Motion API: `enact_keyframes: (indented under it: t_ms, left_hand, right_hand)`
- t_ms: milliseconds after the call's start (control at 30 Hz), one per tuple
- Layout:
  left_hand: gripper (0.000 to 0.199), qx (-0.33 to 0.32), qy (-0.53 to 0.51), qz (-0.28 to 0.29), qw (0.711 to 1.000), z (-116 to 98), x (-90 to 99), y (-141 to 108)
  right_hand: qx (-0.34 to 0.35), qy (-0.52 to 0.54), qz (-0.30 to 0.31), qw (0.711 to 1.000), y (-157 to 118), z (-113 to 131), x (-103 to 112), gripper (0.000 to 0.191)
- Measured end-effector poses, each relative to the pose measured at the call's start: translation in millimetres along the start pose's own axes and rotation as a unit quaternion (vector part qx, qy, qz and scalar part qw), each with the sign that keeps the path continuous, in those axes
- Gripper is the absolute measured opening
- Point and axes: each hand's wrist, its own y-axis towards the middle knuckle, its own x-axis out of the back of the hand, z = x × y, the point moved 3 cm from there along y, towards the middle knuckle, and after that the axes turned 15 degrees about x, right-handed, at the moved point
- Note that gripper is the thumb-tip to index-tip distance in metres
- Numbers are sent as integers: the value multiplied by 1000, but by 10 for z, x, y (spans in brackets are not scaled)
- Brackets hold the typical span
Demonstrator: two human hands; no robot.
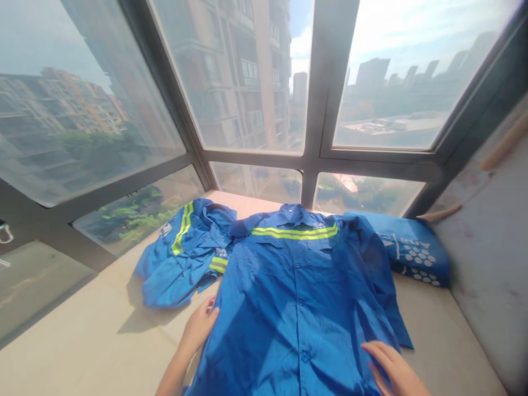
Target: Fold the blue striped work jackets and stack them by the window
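Observation:
A blue long-sleeved work shirt [272, 308] lies spread front up, its collar away from me and its buttons down the middle. A yellow-green reflective band crosses its chest. My left hand [202, 322] is at the shirt's left edge, fingers curled closed against the fabric; their tips are partly hidden. Near the lower right side, my right hand [391, 367] has its fingers stretched out and apart, touching or just over the cloth. Left of the shirt lies a second blue garment [181, 275], crumpled, with similar reflective bands.
A blue packed bundle [416, 250] with white dots and lettering sits at the back right, against the wall [490, 275]. The pale ledge [74, 352] beneath everything is bordered by large windows with grey frames [315, 132].

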Motion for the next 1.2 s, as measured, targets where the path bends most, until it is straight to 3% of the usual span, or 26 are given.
enact_keyframes:
  t_ms: [167, 300, 467, 633, 800, 933, 1100, 1200]
  left_hand:
    - [42, -33, 69, -60, 995, -506, -198, 363]
    - [39, -43, 75, -80, 993, -776, -206, 793]
    - [47, -61, 89, -124, 986, -1150, -157, 1459]
    - [74, -121, 107, -155, 975, -1534, -138, 1942]
    - [55, -147, 111, -107, 977, -1794, -123, 2320]
    - [43, -121, 97, -115, 981, -1986, 164, 2537]
    - [45, -102, 86, -123, 983, -2353, 773, 2641]
    - [48, -81, 103, -83, 988, -2572, 1119, 2631]
  right_hand:
    - [56, 8, 37, 998, 857, 341, -658, 28]
    - [17, -36, 37, 999, 1267, 137, -960, 22]
    - [11, -72, -5, 997, 1251, -247, -1182, 24]
    - [26, -87, -22, 996, 1147, -300, -1273, 21]
    - [45, -104, -46, 992, 1172, -279, -1277, 19]
    - [43, -98, -45, 993, 1184, -283, -1270, 19]
    - [19, -64, -35, 997, 1203, -254, -1225, 19]
    - [18, -57, -38, 997, 1211, -240, -1203, 19]
